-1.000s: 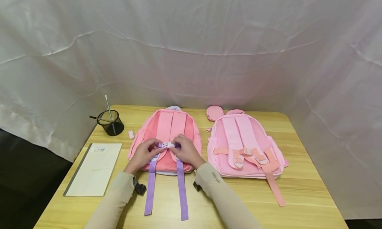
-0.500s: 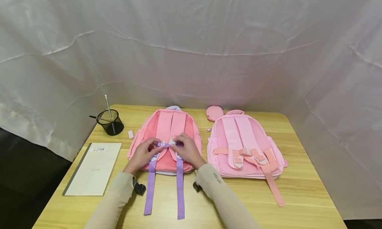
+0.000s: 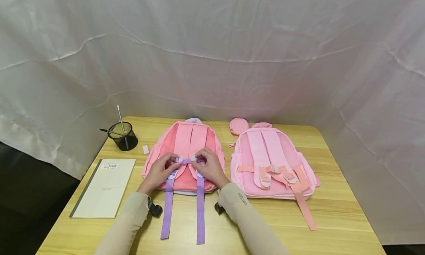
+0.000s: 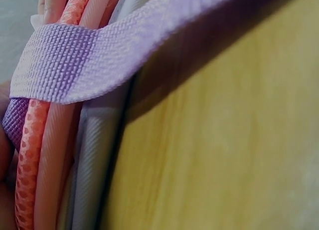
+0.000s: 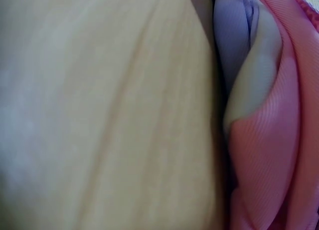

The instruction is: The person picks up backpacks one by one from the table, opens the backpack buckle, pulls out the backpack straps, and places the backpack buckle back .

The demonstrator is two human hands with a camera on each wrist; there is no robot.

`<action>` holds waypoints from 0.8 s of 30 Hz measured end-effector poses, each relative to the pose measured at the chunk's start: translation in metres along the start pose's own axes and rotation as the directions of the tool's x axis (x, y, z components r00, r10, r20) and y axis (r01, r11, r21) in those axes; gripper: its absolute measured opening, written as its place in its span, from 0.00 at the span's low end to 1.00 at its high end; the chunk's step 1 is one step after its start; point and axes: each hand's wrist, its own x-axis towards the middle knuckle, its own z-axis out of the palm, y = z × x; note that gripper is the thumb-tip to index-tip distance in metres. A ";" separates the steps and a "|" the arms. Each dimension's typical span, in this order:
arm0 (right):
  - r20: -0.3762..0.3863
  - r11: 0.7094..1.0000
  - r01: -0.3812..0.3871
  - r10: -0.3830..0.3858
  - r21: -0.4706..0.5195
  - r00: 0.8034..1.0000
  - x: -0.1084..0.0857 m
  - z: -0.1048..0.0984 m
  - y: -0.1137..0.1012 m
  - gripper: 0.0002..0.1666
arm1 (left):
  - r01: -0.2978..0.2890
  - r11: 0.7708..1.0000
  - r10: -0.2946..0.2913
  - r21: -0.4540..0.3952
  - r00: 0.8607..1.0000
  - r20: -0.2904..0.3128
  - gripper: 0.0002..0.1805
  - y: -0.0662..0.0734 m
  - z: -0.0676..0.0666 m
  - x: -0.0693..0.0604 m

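A coral-pink backpack (image 3: 166,144) lies back side up on the table, its purple straps (image 3: 200,214) trailing toward me. Over its lower middle, my left hand (image 3: 160,172) pinches one small white buckle piece (image 3: 180,159) between thumb and fingers. Opposite it, my right hand (image 3: 210,169) pinches a second white buckle piece (image 3: 193,158). A gap separates the two pieces, with a bit of purple webbing (image 3: 187,161) showing between them. The left wrist view has a purple strap (image 4: 60,65) crossing the bag's edge. Only the bag's side (image 5: 269,155) and tabletop appear in the right wrist view.
A light pink backpack (image 3: 242,151) with orange straps lies to the right, and a small round pink pouch (image 3: 239,126) is behind it. On the left are a black mesh pen holder (image 3: 127,142) and a white notebook (image 3: 103,196). A grey curtain (image 3: 212,55) encloses the wooden table (image 3: 299,225).
The white buckle pieces were close together a second ago and now stand farther apart. My right fingers have shifted slightly right and up; the left hand has barely moved.
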 end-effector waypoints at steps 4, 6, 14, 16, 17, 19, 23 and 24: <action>-0.004 1.000 0.020 -0.020 -0.006 1.000 0.001 0.001 0.003 0.12 | -0.004 1.000 0.004 0.005 1.000 -0.008 0.10 0.000 0.000 0.000; 0.000 1.000 0.020 -0.020 -0.013 1.000 0.001 0.001 0.003 0.12 | -0.009 1.000 0.009 0.007 1.000 -0.014 0.10 -0.001 0.001 -0.001; 0.035 1.000 0.000 0.001 -0.024 0.999 0.002 -0.002 0.001 0.17 | -0.023 1.000 0.024 0.009 0.999 -0.023 0.11 -0.001 0.000 -0.002; 0.042 1.000 0.007 -0.006 -0.030 0.999 0.002 -0.003 0.002 0.19 | -0.021 1.000 0.021 0.011 1.000 -0.019 0.11 -0.002 0.000 -0.002; 0.044 0.999 0.011 -0.010 -0.035 0.999 0.002 -0.002 0.002 0.20 | -0.020 1.000 0.021 0.011 1.000 -0.019 0.11 -0.002 0.000 -0.002; 0.045 0.998 0.027 -0.025 -0.050 0.999 0.001 -0.002 0.003 0.21 | -0.017 1.000 0.017 0.012 1.000 -0.019 0.11 -0.002 0.000 -0.002; 0.050 0.995 0.049 -0.045 -0.091 0.998 0.002 -0.001 0.003 0.19 | -0.020 1.000 0.021 0.015 1.000 -0.020 0.13 -0.001 0.001 -0.002; 0.056 0.993 0.053 -0.048 -0.101 0.997 0.003 -0.001 0.002 0.17 | -0.024 1.000 0.025 0.017 0.999 -0.020 0.13 -0.001 0.001 -0.002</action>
